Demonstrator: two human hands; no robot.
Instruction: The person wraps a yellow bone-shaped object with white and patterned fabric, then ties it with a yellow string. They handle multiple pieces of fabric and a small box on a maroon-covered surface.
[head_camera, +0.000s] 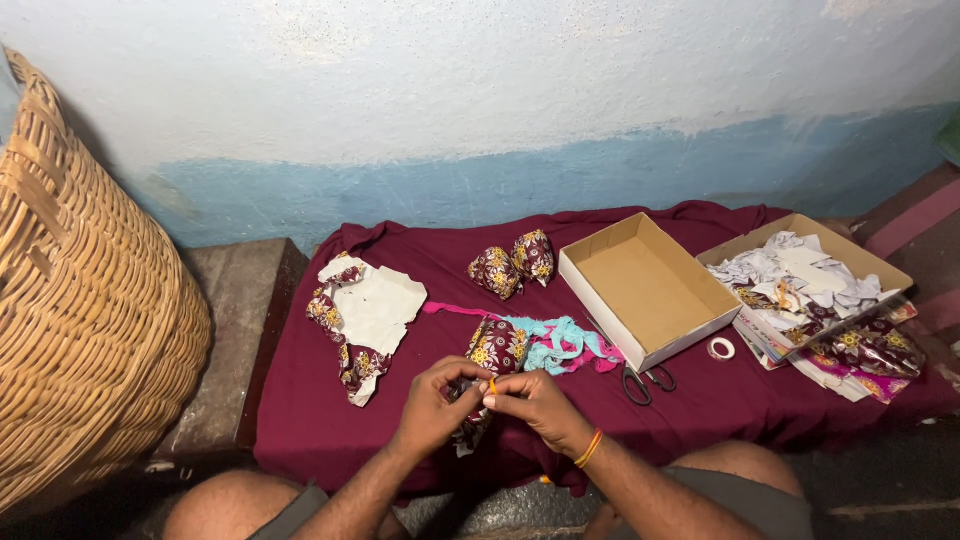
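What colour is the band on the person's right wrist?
Orange. The band sits on the right wrist, seen in the head view.

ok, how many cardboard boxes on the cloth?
2. An empty open box sits right of centre on the maroon cloth; a second box, filled with fabric and paper scraps, lies further right near the edge. None seems hidden.

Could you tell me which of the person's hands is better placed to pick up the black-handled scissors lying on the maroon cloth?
Probably the right hand: the black-handled scissors lie on its side of the maroon cloth, nothing between. The left hand would cross over, and both now pinch the floral fabric piece.
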